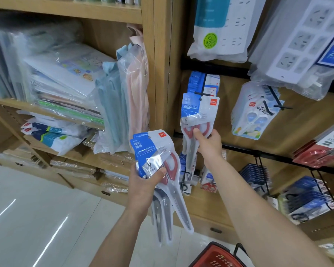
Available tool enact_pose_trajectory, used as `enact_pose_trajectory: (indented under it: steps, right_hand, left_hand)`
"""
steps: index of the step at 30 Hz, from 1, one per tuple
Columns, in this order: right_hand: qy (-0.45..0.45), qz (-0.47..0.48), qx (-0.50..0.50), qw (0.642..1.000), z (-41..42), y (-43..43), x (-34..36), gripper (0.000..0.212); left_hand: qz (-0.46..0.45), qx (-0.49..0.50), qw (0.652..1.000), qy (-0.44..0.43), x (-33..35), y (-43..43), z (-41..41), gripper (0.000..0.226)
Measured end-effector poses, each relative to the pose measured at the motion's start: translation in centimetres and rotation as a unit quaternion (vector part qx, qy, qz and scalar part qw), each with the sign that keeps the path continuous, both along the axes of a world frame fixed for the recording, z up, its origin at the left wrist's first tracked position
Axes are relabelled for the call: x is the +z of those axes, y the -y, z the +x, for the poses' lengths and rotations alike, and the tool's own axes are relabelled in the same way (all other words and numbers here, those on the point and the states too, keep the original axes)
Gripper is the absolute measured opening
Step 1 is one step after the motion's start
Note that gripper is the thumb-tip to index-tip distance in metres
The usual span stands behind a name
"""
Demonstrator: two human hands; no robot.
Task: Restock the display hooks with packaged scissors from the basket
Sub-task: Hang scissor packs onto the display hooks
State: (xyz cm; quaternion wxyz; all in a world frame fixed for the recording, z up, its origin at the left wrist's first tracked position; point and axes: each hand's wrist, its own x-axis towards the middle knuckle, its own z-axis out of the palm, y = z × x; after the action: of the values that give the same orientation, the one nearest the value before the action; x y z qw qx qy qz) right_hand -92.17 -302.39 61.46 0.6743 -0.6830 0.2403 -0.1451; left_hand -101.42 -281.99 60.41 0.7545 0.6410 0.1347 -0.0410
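Note:
My left hand (145, 183) grips a bundle of packaged red-handled scissors (158, 160) in blue-and-clear packs, blades pointing down. My right hand (208, 141) pinches the lower part of one more pack of scissors (198, 114), held up against the black display hook (204, 91). The top of that pack sits at the hook's tip, in front of several packs hanging there. The red basket (218, 256) shows at the bottom edge, below my right forearm.
A wooden upright (162, 64) separates shelves of bagged stationery on the left from the hook wall. Small blue scissors packs (253, 116) hang to the right, power strips (220, 29) above, and more scissors packs (308, 197) on lower hooks.

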Motion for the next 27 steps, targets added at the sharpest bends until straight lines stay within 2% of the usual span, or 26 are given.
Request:
enact_pose_trajectory:
  steps: [5, 8, 10, 13, 17, 19, 21, 27]
  right_hand:
    - [0.003, -0.045, -0.018, 0.999, -0.8, -0.1, 0.0, 0.033]
    - [0.037, -0.089, -0.085, 0.992, -1.7, 0.0, 0.0, 0.039]
    - [0.066, -0.148, -0.115, 0.98, -2.2, 0.3, 0.1, 0.042]
    - [0.104, -0.281, -0.078, 0.951, -1.7, 0.4, 0.6, 0.047]
    - [0.086, -0.419, -0.049, 0.902, 0.8, 0.1, 1.2, 0.069]
    - [0.081, -0.418, -0.046, 0.904, 2.0, 0.1, 1.0, 0.076]
    - [0.103, -0.377, -0.021, 0.92, 3.2, 0.3, 0.4, 0.079]
    - [0.123, -0.318, -0.027, 0.94, 6.5, 1.2, 0.4, 0.075]
  left_hand:
    - [0.006, 0.0, 1.0, -0.007, -0.3, -0.1, 0.4, 0.047]
    - [0.007, -0.002, 1.0, -0.009, -0.3, 0.0, 0.5, 0.046]
    - [0.016, -0.004, 1.0, -0.009, -0.2, 0.1, 0.7, 0.049]
    - [0.024, -0.009, 1.0, -0.005, -0.1, 0.5, 0.8, 0.05]
    - [0.032, -0.018, 0.999, -0.001, -0.1, 0.9, 1.0, 0.048]
    - [0.03, -0.024, 0.999, 0.003, -0.3, 1.0, 1.2, 0.046]
    - [0.031, -0.027, 0.999, 0.007, -0.7, 0.9, 1.4, 0.046]
    - [0.053, -0.03, 0.998, 0.002, -1.7, 0.4, 2.0, 0.051]
